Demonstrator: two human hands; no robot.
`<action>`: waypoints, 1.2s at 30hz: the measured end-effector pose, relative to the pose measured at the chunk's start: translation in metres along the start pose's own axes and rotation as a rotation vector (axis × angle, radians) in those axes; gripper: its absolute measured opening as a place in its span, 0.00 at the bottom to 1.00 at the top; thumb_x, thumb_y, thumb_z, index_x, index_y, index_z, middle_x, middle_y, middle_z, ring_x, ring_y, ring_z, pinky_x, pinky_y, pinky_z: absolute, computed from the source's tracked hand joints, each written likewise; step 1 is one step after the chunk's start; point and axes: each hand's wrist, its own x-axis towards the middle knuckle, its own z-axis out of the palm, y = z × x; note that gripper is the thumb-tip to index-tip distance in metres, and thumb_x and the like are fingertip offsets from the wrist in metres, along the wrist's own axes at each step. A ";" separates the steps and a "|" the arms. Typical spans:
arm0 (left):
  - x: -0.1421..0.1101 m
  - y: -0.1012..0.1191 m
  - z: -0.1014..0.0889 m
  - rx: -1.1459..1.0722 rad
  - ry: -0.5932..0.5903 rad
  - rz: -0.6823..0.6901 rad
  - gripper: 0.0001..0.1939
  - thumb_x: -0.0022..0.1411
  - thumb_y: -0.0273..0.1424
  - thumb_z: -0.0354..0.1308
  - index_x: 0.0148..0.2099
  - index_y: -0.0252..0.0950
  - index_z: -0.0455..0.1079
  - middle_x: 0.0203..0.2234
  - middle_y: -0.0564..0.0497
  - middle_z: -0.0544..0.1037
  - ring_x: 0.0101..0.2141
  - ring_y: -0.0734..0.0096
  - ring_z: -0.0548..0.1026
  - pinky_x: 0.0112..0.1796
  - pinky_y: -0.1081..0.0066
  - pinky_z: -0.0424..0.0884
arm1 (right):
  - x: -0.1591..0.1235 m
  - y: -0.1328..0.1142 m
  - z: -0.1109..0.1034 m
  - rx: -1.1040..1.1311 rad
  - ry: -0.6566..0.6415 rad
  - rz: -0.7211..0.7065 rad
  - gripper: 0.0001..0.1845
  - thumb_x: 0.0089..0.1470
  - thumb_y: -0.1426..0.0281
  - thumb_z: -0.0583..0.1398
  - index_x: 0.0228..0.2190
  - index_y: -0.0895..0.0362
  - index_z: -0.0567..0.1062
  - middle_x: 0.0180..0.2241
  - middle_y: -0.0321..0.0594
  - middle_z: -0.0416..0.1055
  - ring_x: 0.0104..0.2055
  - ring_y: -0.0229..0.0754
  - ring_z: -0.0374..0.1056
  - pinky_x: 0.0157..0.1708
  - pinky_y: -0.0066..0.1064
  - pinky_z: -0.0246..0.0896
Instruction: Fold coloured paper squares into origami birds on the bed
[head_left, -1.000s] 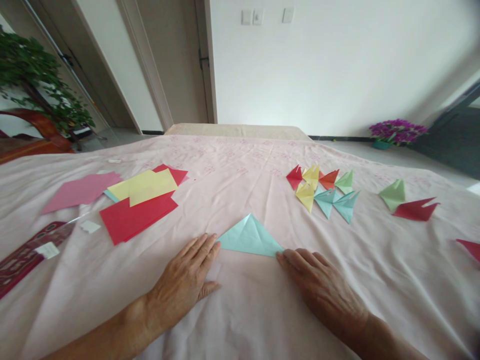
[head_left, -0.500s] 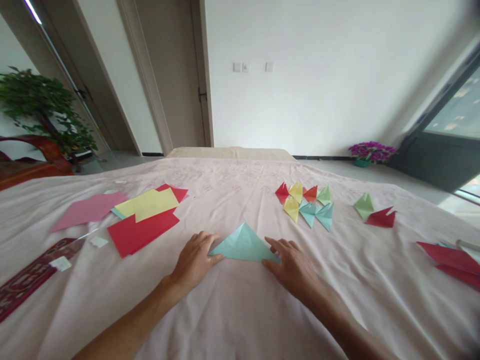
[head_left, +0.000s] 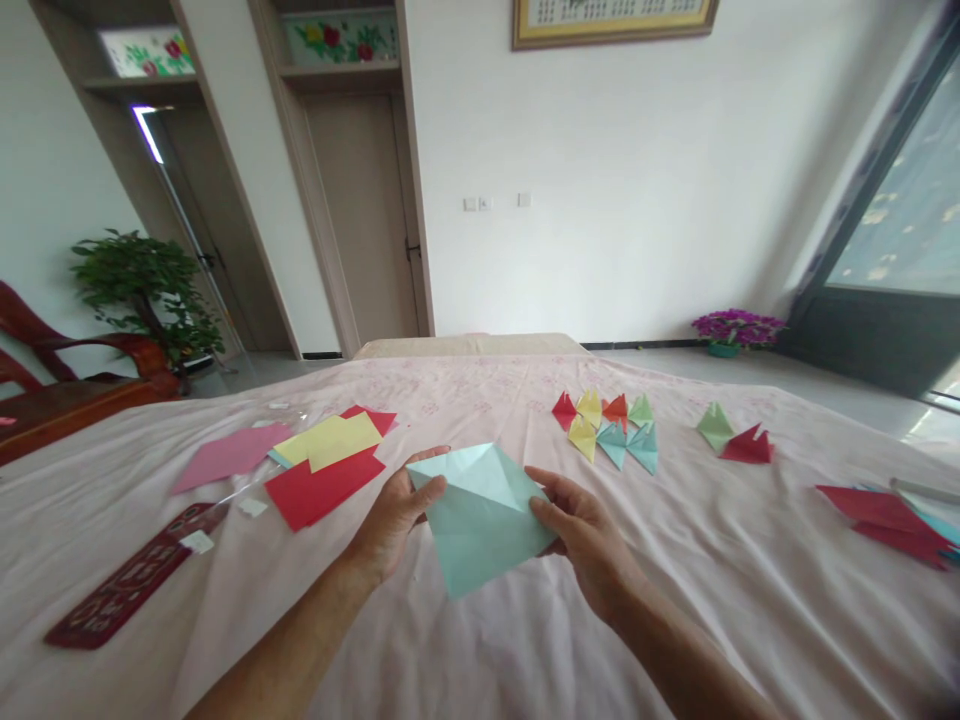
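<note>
Between my two hands is a light blue sheet of paper [head_left: 484,530], opened out and showing crease lines. My left hand [head_left: 394,515] pinches its upper left corner, thumb on top and fingers behind. At the right edge, my right hand [head_left: 581,525] grips the sheet the same way, with its thumb on the face. The paper looks tilted toward me, with one corner pointing down. Beyond my right hand stand several small folded paper pieces in rows, among them a blue one [head_left: 643,446], a yellow one [head_left: 583,438] and an orange one [head_left: 615,408].
Red sheets [head_left: 322,490], yellow sheets [head_left: 345,441] and pink paper [head_left: 229,455] lie at the left. A dark red patterned strip [head_left: 127,580] is nearer me. Farther right are a green folded piece [head_left: 715,427], a dark red one [head_left: 750,446] and red folded paper [head_left: 885,520]. The pink cloth [head_left: 480,660] is wrinkled.
The light blue paper was a folded triangle lying on the cloth; now it is unfolded and held up in both hands. The camera view has tipped upward.
</note>
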 end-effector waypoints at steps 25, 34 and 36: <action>-0.046 -0.079 -0.015 1.578 -0.228 0.663 0.29 0.67 0.46 0.46 0.65 0.40 0.55 0.65 0.40 0.53 0.65 0.53 0.47 0.60 0.45 0.49 | -0.043 0.074 -0.002 -0.383 0.008 0.151 0.37 0.41 0.76 0.50 0.57 0.58 0.65 0.26 0.34 0.74 0.17 0.34 0.65 0.20 0.27 0.62; -0.040 -0.085 -0.021 1.465 -0.285 0.488 0.25 0.68 0.45 0.46 0.63 0.44 0.59 0.66 0.42 0.53 0.65 0.53 0.47 0.59 0.44 0.49 | -0.021 0.058 -0.020 -0.921 -0.181 -0.416 0.26 0.52 0.77 0.51 0.51 0.52 0.72 0.40 0.41 0.75 0.37 0.41 0.72 0.38 0.34 0.67; -0.035 -0.083 -0.026 1.370 -0.251 0.403 0.24 0.67 0.43 0.47 0.62 0.43 0.62 0.66 0.42 0.53 0.65 0.53 0.47 0.60 0.46 0.50 | -0.013 0.053 -0.020 -1.043 -0.229 -0.489 0.24 0.53 0.77 0.52 0.49 0.50 0.73 0.42 0.40 0.74 0.40 0.41 0.72 0.40 0.33 0.66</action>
